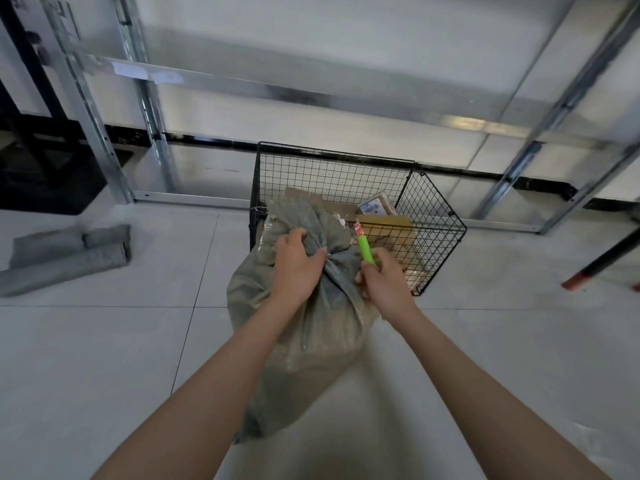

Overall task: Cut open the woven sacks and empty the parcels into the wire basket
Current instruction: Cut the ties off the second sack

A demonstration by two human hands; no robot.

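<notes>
Sack neck bunched in the left grip; right grip wraps what seems a green cutter.

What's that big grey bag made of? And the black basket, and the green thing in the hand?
The sack looks like woven plastic cloth: dull grey-green, with a fine weave and crinkly folds. The basket seems to be thin metal wire coated black: a stiff open grid. The green cutter in the right hand is probably plastic, smooth and bright.

Tied grey-green woven sack stands before black wire basket holding parcels
</notes>
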